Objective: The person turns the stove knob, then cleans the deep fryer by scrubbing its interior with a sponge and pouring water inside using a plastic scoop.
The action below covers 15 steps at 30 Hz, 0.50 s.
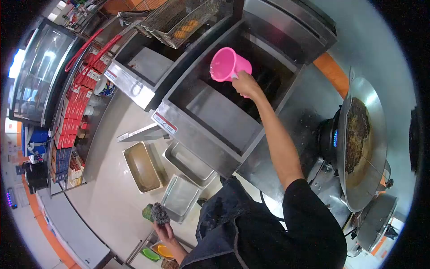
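Note:
My right hand point(245, 85) is closed round the handle of a pink plastic jug point(244, 64), held out over the deep fryer vat point(268, 74). The jug is tilted, its mouth toward the left; whether liquid is in it I cannot tell. Dark wet surfaces show inside the vat, beside a flat metal plate point(224, 114). Low at the left, my left hand point(164, 231) grips a grey steel wool scrubber point(159, 213) together with a green scouring pad point(147, 212). Both are held above the floor, away from the fryer.
Frying baskets point(163, 22) with orange-yellow food sit over the neighbouring fryer point(150, 65). On the right, a large wok point(378, 130) of dark contents stands at a lit blue burner point(335, 138). Metal pans point(127, 163) lie on the floor near my feet. Red boxes point(71, 119) fill a left shelf.

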Motion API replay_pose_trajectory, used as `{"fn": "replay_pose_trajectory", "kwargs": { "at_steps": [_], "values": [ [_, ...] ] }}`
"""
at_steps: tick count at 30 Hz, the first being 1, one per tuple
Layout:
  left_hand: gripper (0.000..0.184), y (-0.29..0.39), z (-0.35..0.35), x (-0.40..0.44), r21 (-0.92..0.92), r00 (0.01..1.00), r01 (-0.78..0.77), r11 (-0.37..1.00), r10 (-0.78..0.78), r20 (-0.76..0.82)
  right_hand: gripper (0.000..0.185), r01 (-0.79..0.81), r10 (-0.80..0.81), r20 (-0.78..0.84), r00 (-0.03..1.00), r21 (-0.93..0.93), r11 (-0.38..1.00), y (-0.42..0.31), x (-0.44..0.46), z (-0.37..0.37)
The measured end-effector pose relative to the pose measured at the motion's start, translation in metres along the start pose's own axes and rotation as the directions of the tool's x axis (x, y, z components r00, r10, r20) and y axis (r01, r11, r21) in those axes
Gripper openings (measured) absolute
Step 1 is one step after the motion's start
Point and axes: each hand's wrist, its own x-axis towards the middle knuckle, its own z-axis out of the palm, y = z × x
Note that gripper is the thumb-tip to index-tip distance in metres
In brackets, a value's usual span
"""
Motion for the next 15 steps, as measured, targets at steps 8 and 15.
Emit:
{"fn": "replay_pose_trajectory", "kwargs": {
  "at_steps": [8, 15],
  "values": [
    [0.051, 0.004, -0.001, 0.003, -0.077, 0.997, 0.074, 0.994, -0.074, 0.000, 0.027, 0.038, -0.053, -0.096, 0.994, -0.145, 0.989, -0.003, 0.007, -0.023],
    [0.050, 0.002, -0.011, 0.004, 0.025, 0.997, 0.060, 0.998, -0.059, -0.049, 0.026, 0.107, -0.234, -0.292, 0.927, -0.391, 0.914, 0.007, 0.014, -0.050]
  ]
}}
